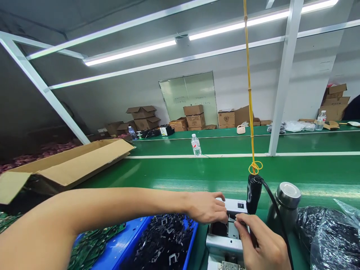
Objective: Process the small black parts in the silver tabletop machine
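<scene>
A silver metal fixture [225,243] stands on the green bench in front of me, with a flat grey plate and small parts in its middle. My left hand [208,208] reaches in over its far left side, fingers curled down and closed; what they hold, if anything, is hidden. From the right, my right hand [261,240] pinches thumb and forefinger together at the fixture's middle, close to the left fingertips. A thin dark piece seems to lie between the two hands, too small to name. Just beyond them a black electric screwdriver [254,193] hangs from a yellow cord [249,93].
Left of the fixture, a blue bin [194,236] holds small black parts; green circuit boards [92,243] lie beside it. A steel flask [287,202] and a plastic-wrapped black bundle [329,232] stand right. Farther off are a water bottle [196,145] and an open carton [84,161].
</scene>
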Motion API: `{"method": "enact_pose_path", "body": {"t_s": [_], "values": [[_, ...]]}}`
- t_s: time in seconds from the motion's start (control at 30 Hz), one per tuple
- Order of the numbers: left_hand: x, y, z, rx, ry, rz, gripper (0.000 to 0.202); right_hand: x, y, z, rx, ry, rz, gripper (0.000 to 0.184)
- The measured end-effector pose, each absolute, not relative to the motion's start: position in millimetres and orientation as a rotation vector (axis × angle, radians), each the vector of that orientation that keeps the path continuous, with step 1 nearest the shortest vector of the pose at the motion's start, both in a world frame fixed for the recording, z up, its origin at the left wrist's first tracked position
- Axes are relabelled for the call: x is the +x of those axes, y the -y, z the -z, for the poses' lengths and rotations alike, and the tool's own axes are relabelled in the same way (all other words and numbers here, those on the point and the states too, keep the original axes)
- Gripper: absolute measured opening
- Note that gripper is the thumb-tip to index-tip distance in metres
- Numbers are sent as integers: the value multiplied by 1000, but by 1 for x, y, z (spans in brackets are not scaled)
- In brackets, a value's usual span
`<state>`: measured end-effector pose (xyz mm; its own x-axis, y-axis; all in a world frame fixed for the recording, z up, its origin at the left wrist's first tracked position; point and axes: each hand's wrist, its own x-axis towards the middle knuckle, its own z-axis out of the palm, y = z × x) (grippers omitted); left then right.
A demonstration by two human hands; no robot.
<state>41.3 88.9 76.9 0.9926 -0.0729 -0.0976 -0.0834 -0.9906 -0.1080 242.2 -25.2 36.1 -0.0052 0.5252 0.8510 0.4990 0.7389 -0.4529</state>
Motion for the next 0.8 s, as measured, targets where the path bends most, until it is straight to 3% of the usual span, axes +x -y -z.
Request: {"method": "enact_pose_path", "body": {"t_s": [0.2, 0.43, 0.67, 0.8], "values": [[32, -67, -86, -3378, 559, 328, 15, 243, 29, -38, -893, 1601, -69, 16], [38, -12, -85, -3497, 2217, 1508, 31, 232, 32, -28, -953, 1516, -114, 14], [20, 21, -75, -3084, 2550, 2185, 38, 230, 29, -22, -986, 1601, -168, 19], [2, 51, -34, -2659, 2731, 2461, 47, 236, 35, -31, -1140, 1558, -112, 21]]}}
